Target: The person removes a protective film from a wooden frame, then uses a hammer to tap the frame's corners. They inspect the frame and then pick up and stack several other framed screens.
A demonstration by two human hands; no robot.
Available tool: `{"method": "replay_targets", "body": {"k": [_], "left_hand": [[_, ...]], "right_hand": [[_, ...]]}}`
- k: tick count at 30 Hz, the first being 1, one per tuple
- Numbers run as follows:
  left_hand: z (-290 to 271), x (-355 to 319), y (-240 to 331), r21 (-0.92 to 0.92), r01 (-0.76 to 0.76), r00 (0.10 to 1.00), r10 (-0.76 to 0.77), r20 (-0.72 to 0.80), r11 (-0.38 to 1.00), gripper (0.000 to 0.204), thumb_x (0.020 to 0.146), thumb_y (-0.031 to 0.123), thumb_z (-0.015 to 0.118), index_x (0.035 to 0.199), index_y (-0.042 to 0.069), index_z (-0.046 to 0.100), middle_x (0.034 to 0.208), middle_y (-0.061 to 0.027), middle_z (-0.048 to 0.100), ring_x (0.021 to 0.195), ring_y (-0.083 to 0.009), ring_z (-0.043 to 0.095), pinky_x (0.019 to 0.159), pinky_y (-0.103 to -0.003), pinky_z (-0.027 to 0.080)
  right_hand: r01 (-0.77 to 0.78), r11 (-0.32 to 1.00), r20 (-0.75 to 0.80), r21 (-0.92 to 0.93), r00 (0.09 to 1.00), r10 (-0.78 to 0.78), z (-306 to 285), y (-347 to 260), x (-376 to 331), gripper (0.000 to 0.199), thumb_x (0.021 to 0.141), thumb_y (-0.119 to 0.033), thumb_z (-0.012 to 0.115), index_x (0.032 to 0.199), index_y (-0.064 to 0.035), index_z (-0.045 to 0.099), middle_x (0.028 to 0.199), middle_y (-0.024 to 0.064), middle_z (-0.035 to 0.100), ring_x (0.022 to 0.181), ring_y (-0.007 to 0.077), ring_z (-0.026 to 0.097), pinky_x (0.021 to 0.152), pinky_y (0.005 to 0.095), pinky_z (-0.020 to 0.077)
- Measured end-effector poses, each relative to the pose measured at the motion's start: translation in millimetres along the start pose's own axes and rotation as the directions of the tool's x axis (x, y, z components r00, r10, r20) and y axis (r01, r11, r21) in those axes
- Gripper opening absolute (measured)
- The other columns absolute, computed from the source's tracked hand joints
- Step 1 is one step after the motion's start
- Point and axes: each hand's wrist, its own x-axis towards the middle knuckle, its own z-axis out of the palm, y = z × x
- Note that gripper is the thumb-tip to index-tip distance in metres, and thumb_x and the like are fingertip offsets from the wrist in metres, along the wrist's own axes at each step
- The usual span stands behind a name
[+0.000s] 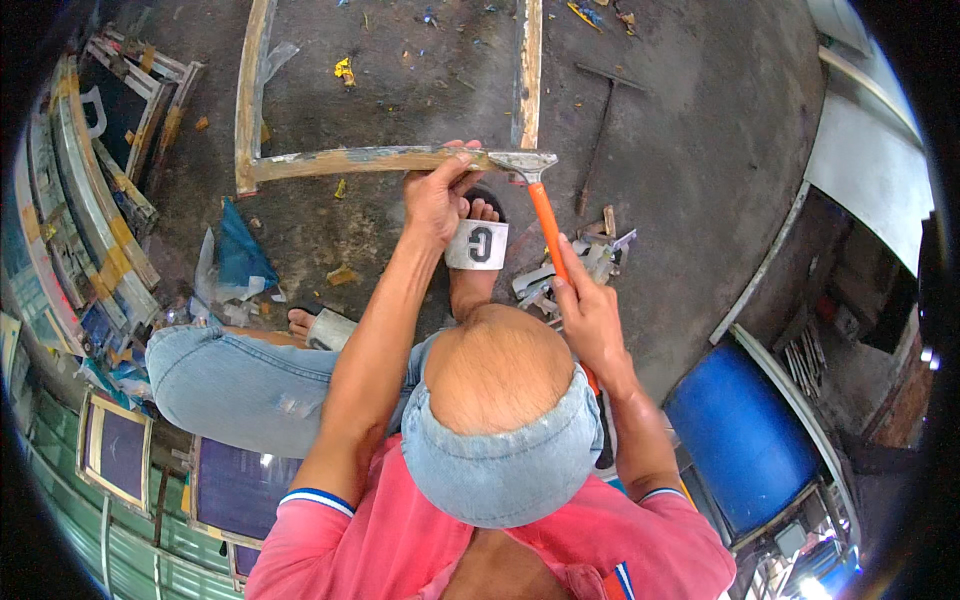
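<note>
Nearest the body, a denim-covered right leg is presenting its bare knee (505, 370) in the middle of the workspace. Just right of the knee, the right hand (590, 312) is grasping the orange handle (546, 225) of a scraper, its fingers closing around the grip. The handle is running from near to far, leaning slightly left toward its far end.

Farther out and to the left, the left hand (437, 205) is clasping the near rail (345, 161) of a wooden frame close to the rail's right end; the thumb is lying along the wood, while part of the finger wrap is staying out of sight. A sandalled foot (478, 245) is resting just right of this hand; whether it is bearing the frame cannot be told.

The governing relation is lying at the near right corner. The rail's long axis is running left to right, so the handle is crossing it nearly square. The metal scraper head (525, 163) is overlying the corner, just right of the left fingers. The left hand is sitting nearer this corner; the right hand is standing off, nearer the body.

Beyond, the left side rail (249, 90) and right side rail (530, 80) are extending far, and a T-shaped tool (600, 135) is lying right of the frame.
</note>
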Motion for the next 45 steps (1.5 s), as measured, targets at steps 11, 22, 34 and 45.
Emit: {"method": "replay_targets", "body": {"k": [11, 22, 34, 45], "left_hand": [[19, -16, 13, 0.066, -0.115, 0.991, 0.109, 0.083, 0.991, 0.025, 0.088, 0.004, 0.064, 0.111, -0.006, 0.058, 0.111, -0.0202, 0.067, 0.094, -0.0237, 0.068, 0.079, -0.034, 0.060], [13, -6, 15, 0.104, -0.132, 0.990, 0.127, 0.053, 0.986, 0.028, 0.087, 0.005, 0.065, 0.112, -0.006, 0.058, 0.110, -0.0191, 0.067, 0.093, -0.0236, 0.069, 0.079, -0.033, 0.060], [7, -10, 24, 0.156, -0.132, 0.991, 0.130, 0.024, 0.979, 0.026, 0.089, 0.006, 0.062, 0.112, -0.003, 0.058, 0.113, -0.0197, 0.066, 0.097, -0.0244, 0.068, 0.082, -0.036, 0.060], [8, -6, 24, 0.117, -0.157, 0.987, 0.154, 0.034, 0.981, 0.022, 0.087, 0.004, 0.064, 0.107, -0.004, 0.060, 0.107, -0.0181, 0.068, 0.092, -0.0239, 0.068, 0.077, -0.034, 0.060]], "right_hand": [[0.008, 1.000, -0.020, -0.016, 1.000, -0.009, -12, -16, 15, 0.057, 0.094, -0.009, 0.052, 0.148, -0.0084, 0.036, 0.071, 0.0275, 0.059, 0.062, 0.0405, 0.062, 0.059, 0.0458, 0.0460], [0.077, 0.997, -0.059, -0.005, 0.995, -0.077, -2, -18, 22, 0.054, 0.094, -0.009, 0.052, 0.146, -0.0070, 0.039, 0.071, 0.0287, 0.059, 0.062, 0.0421, 0.063, 0.059, 0.0467, 0.0467], [0.035, 0.999, -0.005, 0.027, 0.999, -0.035, -3, -35, 37, 0.054, 0.093, -0.009, 0.051, 0.146, -0.0056, 0.039, 0.070, 0.0301, 0.058, 0.063, 0.0423, 0.063, 0.060, 0.0463, 0.0473], [0.249, 0.969, -0.117, -0.005, 0.962, -0.247, 6, -13, 20, 0.054, 0.094, -0.010, 0.051, 0.147, -0.0057, 0.038, 0.079, 0.0313, 0.061, 0.059, 0.0402, 0.063, 0.056, 0.0467, 0.0461]]}}
